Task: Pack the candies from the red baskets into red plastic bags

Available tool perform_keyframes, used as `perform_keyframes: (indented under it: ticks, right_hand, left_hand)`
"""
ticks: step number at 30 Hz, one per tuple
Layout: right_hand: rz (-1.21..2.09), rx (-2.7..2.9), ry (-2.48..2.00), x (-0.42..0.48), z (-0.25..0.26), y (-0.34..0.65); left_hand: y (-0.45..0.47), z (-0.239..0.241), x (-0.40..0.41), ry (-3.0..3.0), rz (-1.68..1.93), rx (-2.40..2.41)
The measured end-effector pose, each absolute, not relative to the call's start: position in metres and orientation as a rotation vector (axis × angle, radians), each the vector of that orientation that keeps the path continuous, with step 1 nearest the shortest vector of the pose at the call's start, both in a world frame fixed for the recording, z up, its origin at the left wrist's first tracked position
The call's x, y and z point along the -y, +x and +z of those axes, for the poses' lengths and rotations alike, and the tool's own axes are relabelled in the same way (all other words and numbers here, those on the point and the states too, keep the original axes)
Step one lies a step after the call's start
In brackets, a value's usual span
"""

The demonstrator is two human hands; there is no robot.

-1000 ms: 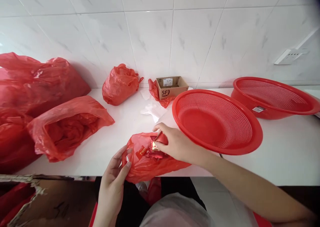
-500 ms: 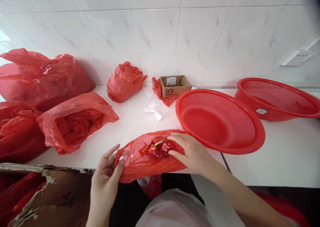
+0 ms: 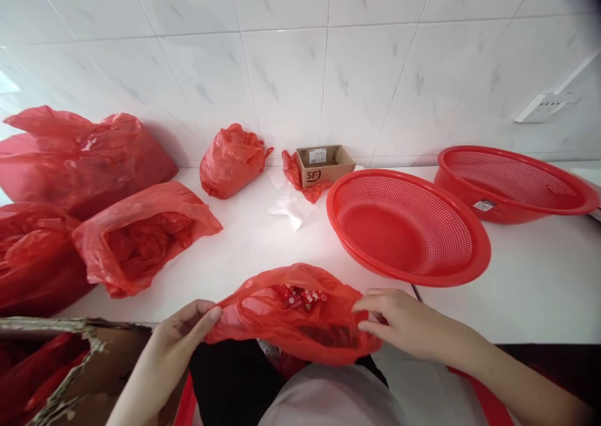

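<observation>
A thin red plastic bag [image 3: 263, 326] spreads between my hands at the table's front edge, its mouth facing up. Inside it lie several red wrapped candies [image 3: 305, 296] with pale print, partly covered by the bag's rim. My left hand [image 3: 181, 329] pinches the bag's left end between thumb and fingers. At the opposite end, my right hand [image 3: 399, 319] has its thumb and curled fingers on the bag's right edge, gripping the plastic. The bag's lower side hangs past the table edge over my lap.
Two red perforated baskets [image 3: 408, 225] [image 3: 516, 185] stand on the right. A small open cardboard box [image 3: 323, 166], white paper [image 3: 293, 208] and a tied red bag [image 3: 232, 163] are near the wall. More red bags [image 3: 145, 232] crowd the left, above a torn carton [image 3: 107, 376].
My right hand has moved from above the candies to the bag's right edge. My left hand has shifted left and down, and the bag is stretched wider and closer to me.
</observation>
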State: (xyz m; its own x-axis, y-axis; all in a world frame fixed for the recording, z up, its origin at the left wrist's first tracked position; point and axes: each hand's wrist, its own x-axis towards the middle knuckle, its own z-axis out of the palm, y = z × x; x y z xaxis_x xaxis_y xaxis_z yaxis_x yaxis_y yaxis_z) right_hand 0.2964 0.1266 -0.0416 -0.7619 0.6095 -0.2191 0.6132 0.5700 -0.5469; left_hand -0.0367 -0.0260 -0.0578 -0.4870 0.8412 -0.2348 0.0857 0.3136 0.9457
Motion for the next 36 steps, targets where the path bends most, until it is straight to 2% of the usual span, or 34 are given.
perform_keyframes:
  ticks: [3,6,9,14,17,19,24,28,31,34,36]
  right_hand:
    - [-1.194,-3.098,1.026,-0.129,-0.002,0.292]
    - [-0.999,-3.599,1.110,-0.144,0.033,0.278]
    - [-0.899,-3.643,0.880,-0.161,0.052,0.262]
    - [-1.093,-3.736,0.975,-0.168,0.073,0.250]
    - [-0.916,-3.802,0.901,-0.165,0.083,0.249]
    - [-0.860,-3.922,1.054,-0.167,0.085,0.250]
    - [-0.840,-3.765,0.971,-0.187,0.073,0.249]
    - [-0.931,-3.743,1.244,-0.196,0.070,0.248]
    - [-0.946,-3.772,1.176,-0.196,0.077,0.243]
    - [-1.089,-3.758,1.108,-0.197,0.088,0.234]
    - [-1.225,-3.729,0.994,-0.198,0.094,0.225]
  left_hand:
    - [-0.030,-0.029,0.011,0.749,1.581,-1.599]
    - [-0.018,0.006,-0.012,0.662,1.847,-1.467]
    - [-0.008,0.032,-0.025,0.747,1.964,-1.300]
    - [-0.006,0.039,-0.020,0.932,2.081,-1.210]
    - [-0.010,0.039,-0.014,1.063,2.231,-1.221]
    - [-0.013,0.039,-0.012,1.142,2.308,-1.230]
    - [-0.023,0.036,-0.011,1.097,2.203,-1.432]
    - [-0.025,0.036,-0.016,1.092,2.181,-1.523]
    - [-0.024,0.042,-0.025,1.054,2.240,-1.481]
    - [-0.025,0.048,-0.032,1.070,2.271,-1.428]
    - [-0.027,0.052,-0.033,1.104,2.145,-1.336]
